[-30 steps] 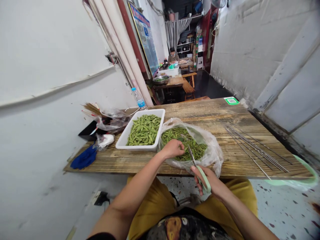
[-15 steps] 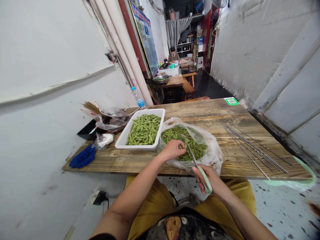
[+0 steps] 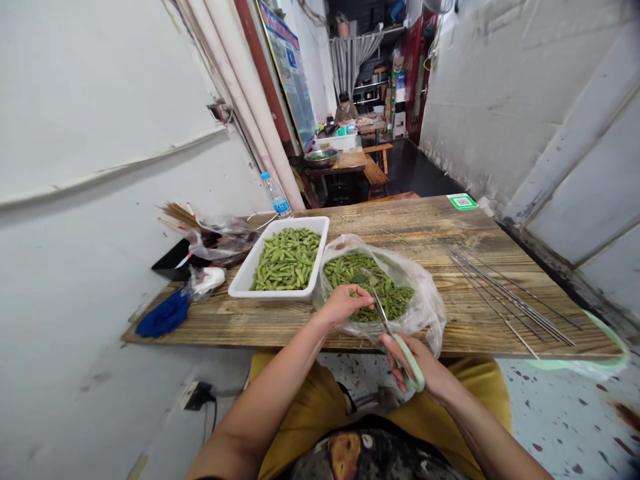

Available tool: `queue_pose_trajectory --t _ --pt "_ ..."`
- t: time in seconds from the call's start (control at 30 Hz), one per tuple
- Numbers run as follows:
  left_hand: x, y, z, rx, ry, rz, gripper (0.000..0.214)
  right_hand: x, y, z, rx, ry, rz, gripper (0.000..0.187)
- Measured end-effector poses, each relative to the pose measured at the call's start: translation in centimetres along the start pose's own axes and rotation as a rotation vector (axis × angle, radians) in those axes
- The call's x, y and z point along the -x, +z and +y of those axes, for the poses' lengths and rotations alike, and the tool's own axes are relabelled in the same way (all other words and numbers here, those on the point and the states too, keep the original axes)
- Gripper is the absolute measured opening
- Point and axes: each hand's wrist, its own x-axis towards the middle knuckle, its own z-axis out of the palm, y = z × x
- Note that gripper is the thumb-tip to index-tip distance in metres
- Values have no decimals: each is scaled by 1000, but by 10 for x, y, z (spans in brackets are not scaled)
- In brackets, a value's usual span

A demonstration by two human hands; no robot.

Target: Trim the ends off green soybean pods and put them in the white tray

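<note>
My right hand [image 3: 413, 360] is wrapped round the light green handles of a pair of scissors [image 3: 411, 363]. The metal blades point away from me, their tips close to my left fingers. My left hand [image 3: 347, 305] is closed in a pinch over the near left part of a clear plastic bag [image 3: 431, 300]; whatever is between the fingertips is too small to make out. Green edamame pods [image 3: 393, 293] fill the open bag, with a darker leaf [image 3: 359, 279] lying among them. Left of the bag, a white tub [image 3: 241, 283] holds more edamame pods [image 3: 287, 260].
Thin metal skewers [image 3: 510, 293] lie on the right of the wooden table [image 3: 410, 217]. A water bottle [image 3: 277, 197], a black tray [image 3: 173, 263] and a blue cloth [image 3: 163, 313] are at left. Another person [image 3: 346, 112] sits far back.
My left fingertips have moved slightly and now show a tighter pinch near the blades. The scissors have shifted a little, and the dark leaf shows more clearly.
</note>
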Motion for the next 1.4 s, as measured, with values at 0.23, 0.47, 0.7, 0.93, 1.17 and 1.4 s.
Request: queue_pose_trajectory --t 0.23,0.47,0.7,0.93,1.17,1.4 --pt "-3 -7 0 76 -49 -49 36 1 -1 -6 -79 46 67 42" --pt "-9 -10 -1 184 -71 -122 29 22 -23 -10 -311 48 69 43" --pt "-26 6 -14 -869 214 31 12 29 -21 -5 -189 97 59 42" --pt "-32 6 2 -1084 233 -101 21 32 -22 -3 -173 81 67 42" --pt "-36 30 6 -1408 419 -296 32 34 -25 -2 -188 64 81 41" --pt "-41 26 10 -1200 456 -247 22 35 -25 0 -157 62 89 41"
